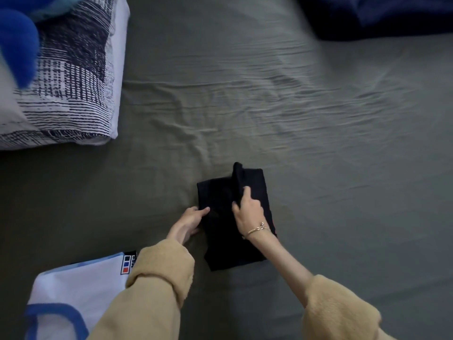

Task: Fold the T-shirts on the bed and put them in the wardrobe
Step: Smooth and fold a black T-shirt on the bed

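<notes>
A black T-shirt (220, 231), folded into a narrow rectangle, lies on the grey-green bed sheet (318, 143) near the front edge. My right hand (247, 209) grips a raised fold of the black cloth near its top middle, lifting it off the pile. My left hand (191, 219) pinches the shirt's left edge, thumb on top. A folded white T-shirt (73, 288) with a blue collar and a small colour-square logo lies at the lower left, partly under my left sleeve.
A pillow (73, 89) with a black-and-white line pattern sits at the upper left, with a blue plush toy (17, 42) on it. Dark navy bedding (380, 15) lies at the upper right corner. Wrinkled sheet spreads across the middle.
</notes>
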{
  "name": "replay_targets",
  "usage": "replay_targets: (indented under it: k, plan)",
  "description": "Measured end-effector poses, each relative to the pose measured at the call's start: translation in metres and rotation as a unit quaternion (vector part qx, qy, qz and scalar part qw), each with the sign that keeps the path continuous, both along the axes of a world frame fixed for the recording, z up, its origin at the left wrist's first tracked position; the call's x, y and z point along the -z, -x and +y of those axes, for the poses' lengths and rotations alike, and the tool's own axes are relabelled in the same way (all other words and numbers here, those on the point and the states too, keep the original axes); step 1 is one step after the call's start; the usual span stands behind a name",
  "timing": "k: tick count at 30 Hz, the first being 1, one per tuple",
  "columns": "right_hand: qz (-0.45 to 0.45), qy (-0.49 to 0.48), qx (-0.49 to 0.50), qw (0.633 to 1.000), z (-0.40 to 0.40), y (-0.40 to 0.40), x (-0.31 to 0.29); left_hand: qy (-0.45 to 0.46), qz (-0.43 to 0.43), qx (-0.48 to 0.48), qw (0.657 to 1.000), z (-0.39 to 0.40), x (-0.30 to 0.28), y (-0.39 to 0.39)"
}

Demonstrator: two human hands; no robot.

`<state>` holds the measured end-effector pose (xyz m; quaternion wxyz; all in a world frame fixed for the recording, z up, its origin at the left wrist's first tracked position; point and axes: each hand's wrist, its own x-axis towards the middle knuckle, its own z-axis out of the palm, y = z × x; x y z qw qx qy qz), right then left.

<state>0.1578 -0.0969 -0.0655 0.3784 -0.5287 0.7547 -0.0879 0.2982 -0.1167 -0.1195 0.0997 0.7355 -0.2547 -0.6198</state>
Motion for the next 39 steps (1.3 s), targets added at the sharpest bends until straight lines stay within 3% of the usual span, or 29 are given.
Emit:
replay_targets:
  k: [12, 15, 18, 20, 24, 28, 33, 39]
  plan:
    - [-0.003, -0.100, -0.111, 0.989, 0.009, -0.028, 0.021, -0.001, 0.058, -0.047, 0.997, 0.003, 0.005, -0.003]
    - [0.000, -0.007, -0.055, 0.998, 0.005, -0.013, 0.021, -0.006, 0.086, -0.004, 0.996, 0.002, 0.010, 0.000]
    - [0.083, 0.100, 0.020, 0.991, 0.002, 0.014, 0.024, -0.003, 0.041, 0.052, 0.998, 0.004, 0.016, 0.001]
    - [0.114, 0.080, 0.073, 0.988, -0.001, 0.037, 0.029, 0.007, 0.022, 0.069, 0.997, 0.006, 0.019, 0.002]
    - [-0.023, -0.055, 0.146, 0.987, -0.004, 0.069, 0.047, 0.027, -0.030, 0.137, 0.990, 0.007, 0.020, 0.009]
    - [-0.175, -0.130, 0.154, 0.964, 0.002, 0.070, 0.045, 0.018, -0.016, 0.107, 0.994, 0.012, 0.010, 0.007]
    - [-0.246, -0.109, 0.100, 0.958, 0.009, 0.058, 0.031, 0.012, 0.058, 0.013, 0.998, 0.027, -0.010, -0.003]
    - [-0.276, -0.036, -0.041, 0.960, 0.009, 0.038, -0.014, 0.080, 0.082, -0.074, 0.991, 0.058, -0.051, -0.040]
